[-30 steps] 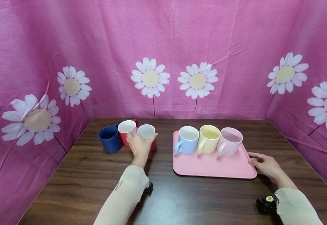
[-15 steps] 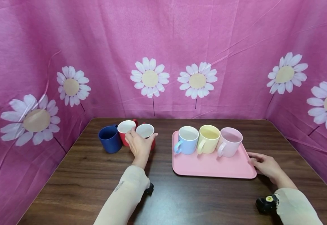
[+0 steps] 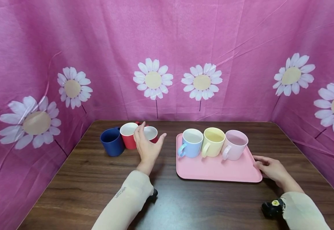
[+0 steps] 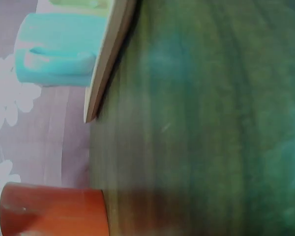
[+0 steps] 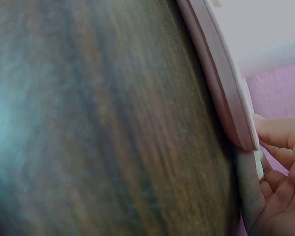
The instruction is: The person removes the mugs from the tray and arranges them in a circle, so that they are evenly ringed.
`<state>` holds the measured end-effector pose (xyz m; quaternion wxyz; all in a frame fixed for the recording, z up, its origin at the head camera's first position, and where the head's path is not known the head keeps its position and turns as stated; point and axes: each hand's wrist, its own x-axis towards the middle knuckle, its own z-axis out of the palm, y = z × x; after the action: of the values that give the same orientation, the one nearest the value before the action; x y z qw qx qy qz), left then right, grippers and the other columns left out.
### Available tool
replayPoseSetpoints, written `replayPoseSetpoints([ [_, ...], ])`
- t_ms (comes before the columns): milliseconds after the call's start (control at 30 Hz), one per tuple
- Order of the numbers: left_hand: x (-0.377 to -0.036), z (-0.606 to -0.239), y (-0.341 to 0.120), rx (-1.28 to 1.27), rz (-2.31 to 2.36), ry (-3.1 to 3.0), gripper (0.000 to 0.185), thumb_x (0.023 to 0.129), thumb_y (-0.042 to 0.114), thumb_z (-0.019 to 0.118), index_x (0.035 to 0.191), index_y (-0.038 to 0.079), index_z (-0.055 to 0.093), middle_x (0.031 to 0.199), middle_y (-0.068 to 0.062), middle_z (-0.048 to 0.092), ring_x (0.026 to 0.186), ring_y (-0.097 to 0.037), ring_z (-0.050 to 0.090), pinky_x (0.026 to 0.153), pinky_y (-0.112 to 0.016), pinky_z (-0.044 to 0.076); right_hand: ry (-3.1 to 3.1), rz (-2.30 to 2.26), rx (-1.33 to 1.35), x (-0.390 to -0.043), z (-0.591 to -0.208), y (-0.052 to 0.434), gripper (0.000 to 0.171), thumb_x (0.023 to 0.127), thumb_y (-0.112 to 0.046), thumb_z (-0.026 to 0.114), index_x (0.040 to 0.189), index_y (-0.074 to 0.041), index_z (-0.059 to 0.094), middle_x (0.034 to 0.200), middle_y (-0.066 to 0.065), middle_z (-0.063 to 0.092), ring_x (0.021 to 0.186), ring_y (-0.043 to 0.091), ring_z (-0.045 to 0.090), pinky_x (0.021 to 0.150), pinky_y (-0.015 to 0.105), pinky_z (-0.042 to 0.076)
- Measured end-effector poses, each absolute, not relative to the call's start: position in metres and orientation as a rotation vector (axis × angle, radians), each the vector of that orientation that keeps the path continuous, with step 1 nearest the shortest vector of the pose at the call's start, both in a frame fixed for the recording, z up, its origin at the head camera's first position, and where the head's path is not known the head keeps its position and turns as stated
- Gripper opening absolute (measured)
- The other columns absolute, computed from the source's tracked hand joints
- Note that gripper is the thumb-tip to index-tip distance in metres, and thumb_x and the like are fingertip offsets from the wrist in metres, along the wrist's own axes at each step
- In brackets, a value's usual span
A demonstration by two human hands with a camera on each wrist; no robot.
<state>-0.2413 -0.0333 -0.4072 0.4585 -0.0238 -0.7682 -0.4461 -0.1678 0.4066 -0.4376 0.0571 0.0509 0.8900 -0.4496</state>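
Head view showed a pink cloth (image 3: 172, 35) printed with white daisies, hanging on the far, left and right sides of a dark wooden table (image 3: 190, 207). Toward the right lay a pink tray (image 3: 213, 169), flat on the wood. Pale sleeves (image 3: 129, 195) reached in from the near side.

Each hand differed. The left hand (image 3: 148, 148) was spread wide, thumb well away from the fingers, with nothing in its grasp; it stood in front of the right-hand red mug (image 3: 151, 133), and whether it touched that mug could not be told. The right hand (image 3: 274, 172) held the tray's right edge near its near corner, thumb and fingers bent against the rim.

Six mugs stood upright. Left of the tray, from left to right, were a dark blue mug (image 3: 113, 143), the left-hand red mug (image 3: 128, 140) and the partly hidden right-hand red mug. Along the tray's far side stood a light blue mug (image 3: 193, 147), a yellow mug (image 3: 215, 143) and a pale pink mug (image 3: 237, 148), their handles turned toward the near side.
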Motion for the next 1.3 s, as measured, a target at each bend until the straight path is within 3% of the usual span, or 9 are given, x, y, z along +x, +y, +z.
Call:
replayPoseSetpoints([
  [300, -0.235, -0.414, -0.021, -0.398, -1.118, -1.941, 0.067, 0.067, 0.025, 0.085, 0.124, 0.004, 0.056, 0.120, -0.012, 0.055, 0.115, -0.027, 0.048, 0.096, -0.042, 0.039, 2.707, -1.353, 0.155, -0.167, -0.437, 0.406, 0.049, 0.096, -0.014, 0.054, 0.134, 0.014, 0.039, 0.100, 0.019, 0.060, 0.082, 0.012, 0.058, 0.070, 0.036, 0.056],
  [500, -0.230, -0.418, -0.013, -0.488, -1.179, -2.145, 0.056, 0.070, 0.021, 0.084, 0.118, 0.004, 0.060, 0.116, -0.010, 0.057, 0.110, -0.027, 0.052, 0.093, -0.041, 0.042, 2.704, -1.358, 0.157, -0.167, -0.437, 0.406, 0.050, 0.096, -0.014, 0.054, 0.134, 0.014, 0.039, 0.101, 0.020, 0.059, 0.083, 0.012, 0.058, 0.070, 0.036, 0.056],
  [933, -0.237, -0.418, -0.005, -0.571, -1.265, -2.563, 0.050, 0.076, 0.032, 0.080, 0.112, -0.001, 0.065, 0.109, -0.011, 0.064, 0.105, -0.030, 0.059, 0.090, -0.039, 0.046, 2.699, -1.360, 0.154, -0.167, -0.437, 0.407, 0.050, 0.096, -0.015, 0.055, 0.134, 0.014, 0.039, 0.101, 0.021, 0.059, 0.083, 0.013, 0.059, 0.070, 0.036, 0.056],
  [1067, -0.242, -0.413, -0.003, -0.610, -1.282, -2.686, 0.045, 0.078, 0.032, 0.078, 0.109, 0.001, 0.067, 0.105, -0.011, 0.067, 0.098, -0.030, 0.062, 0.082, -0.035, 0.049, 2.698, -1.363, 0.155, -0.168, -0.439, 0.407, 0.050, 0.096, -0.015, 0.055, 0.134, 0.014, 0.039, 0.101, 0.020, 0.059, 0.083, 0.012, 0.059, 0.070, 0.036, 0.056],
  [1300, -0.253, -0.406, -0.003, -0.690, -1.453, -2.827, 0.031, 0.081, 0.024, 0.077, 0.102, 0.002, 0.070, 0.087, -0.004, 0.069, 0.079, -0.017, 0.064, 0.067, -0.023, 0.050, 2.686, -1.409, 0.159, -0.168, -0.439, 0.406, 0.050, 0.096, -0.014, 0.056, 0.134, 0.015, 0.039, 0.105, 0.024, 0.060, 0.081, 0.009, 0.060, 0.069, 0.036, 0.056],
])
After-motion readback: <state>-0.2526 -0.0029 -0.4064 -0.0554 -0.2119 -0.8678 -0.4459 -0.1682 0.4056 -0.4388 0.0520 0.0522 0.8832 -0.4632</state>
